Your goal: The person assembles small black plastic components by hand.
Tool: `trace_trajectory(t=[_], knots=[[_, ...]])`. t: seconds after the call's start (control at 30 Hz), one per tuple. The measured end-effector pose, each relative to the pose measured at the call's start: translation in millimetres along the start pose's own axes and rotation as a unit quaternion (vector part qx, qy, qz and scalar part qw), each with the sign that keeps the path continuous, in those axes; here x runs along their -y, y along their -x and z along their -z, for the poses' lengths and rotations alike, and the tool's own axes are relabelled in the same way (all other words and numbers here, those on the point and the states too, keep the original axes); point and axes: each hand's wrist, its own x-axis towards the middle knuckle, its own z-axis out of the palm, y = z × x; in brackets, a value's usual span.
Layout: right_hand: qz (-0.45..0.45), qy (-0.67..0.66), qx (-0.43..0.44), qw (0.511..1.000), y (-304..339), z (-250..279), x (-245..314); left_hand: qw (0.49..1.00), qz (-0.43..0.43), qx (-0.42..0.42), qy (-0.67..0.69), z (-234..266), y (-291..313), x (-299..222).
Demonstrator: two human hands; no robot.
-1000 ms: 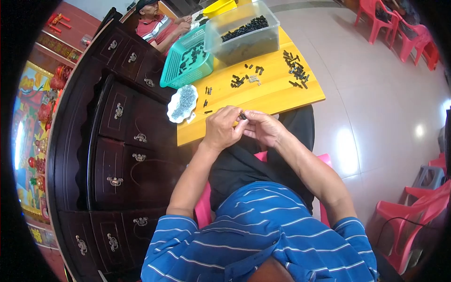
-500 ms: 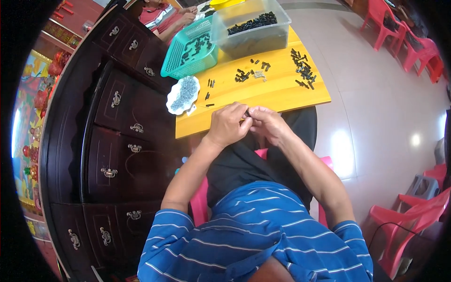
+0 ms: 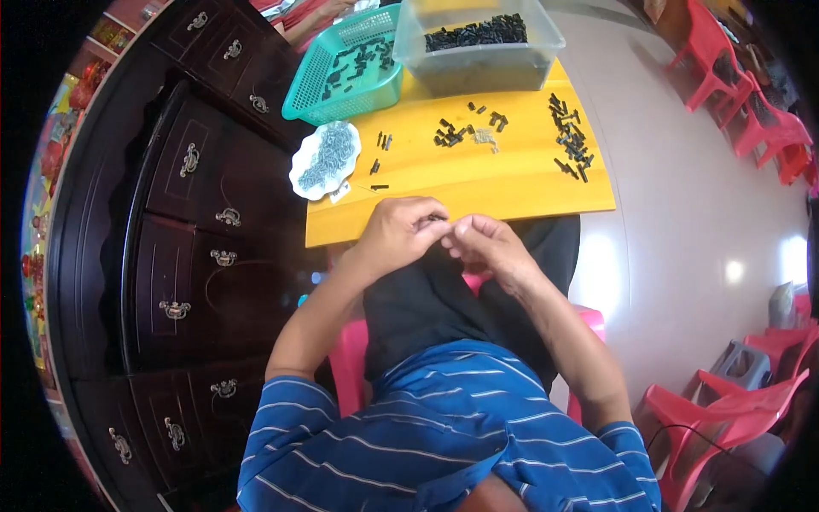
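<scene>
My left hand (image 3: 401, 229) is closed in a pinch at the table's near edge, with a small black piece (image 3: 437, 218) partly showing between its fingers. Close against its fingertips, my right hand (image 3: 493, 246) has thumb and forefinger pressed together. What it pinches, if anything, is too small to make out. Beyond my left hand, a few short black parts (image 3: 380, 187) lie on the yellow tabletop (image 3: 409, 192). A white wavy-edged dish (image 3: 299, 181) beside them holds many small silvery metal pieces.
A green basket (image 3: 299, 98) and a clear plastic bin (image 3: 478, 77), both with black parts, stand at the back. Loose black pieces (image 3: 452, 134) and a pile of them (image 3: 572, 141) lie farther right. Dark drawers (image 3: 183, 230) rise on the left; pink chairs (image 3: 725, 410) stand right.
The view has shifted a little. The black piece, earlier showing between both hands' fingertips, now shows in my left fingers, and my right fingertips have drawn slightly back from it.
</scene>
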Motion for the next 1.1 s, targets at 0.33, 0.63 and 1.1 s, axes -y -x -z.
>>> trace_trajectory(t=[0.33,0.63,1.1], knots=[[-0.015,0.036,0.008,0.999,3.6,-0.7,7.3,0.962,0.037,-0.265,-0.054,130.0,-122.3,80.6],[-0.006,-0.001,0.007,1.0,-1.2,5.1,10.3,0.923,0.113,-0.078,-0.359,65.4,-59.5,119.6],[0.006,-0.026,0.003,1.0,1.4,8.2,12.2,0.909,0.085,-0.049,-0.404,37.3,-60.2,140.3]])
